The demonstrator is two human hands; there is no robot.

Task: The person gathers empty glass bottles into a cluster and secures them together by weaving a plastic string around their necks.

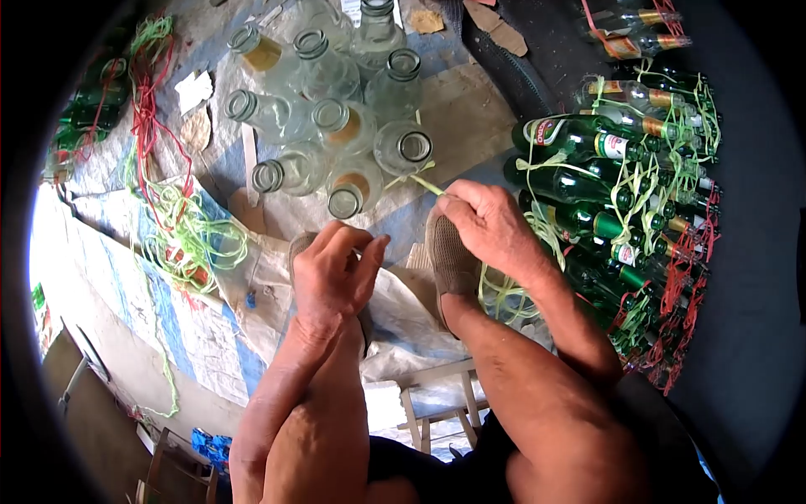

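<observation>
Several clear glass bottles stand grouped with their open mouths toward me, some with orange-brown labels. A yellow-green plastic string runs from beside the nearest right bottle to my right hand, which pinches it between thumb and fingers. My left hand hovers just in front of the nearest bottle, apart from it. Its fingers are curled in toward the thumb, and whether they hold anything is hidden. More loose string hangs below my right hand, beside my shoe.
Green bottles tied with string lie stacked at the right. A tangle of green string and red string lies at the left. Blue-and-white sheeting covers the ground. Part of a wooden stool shows between my legs.
</observation>
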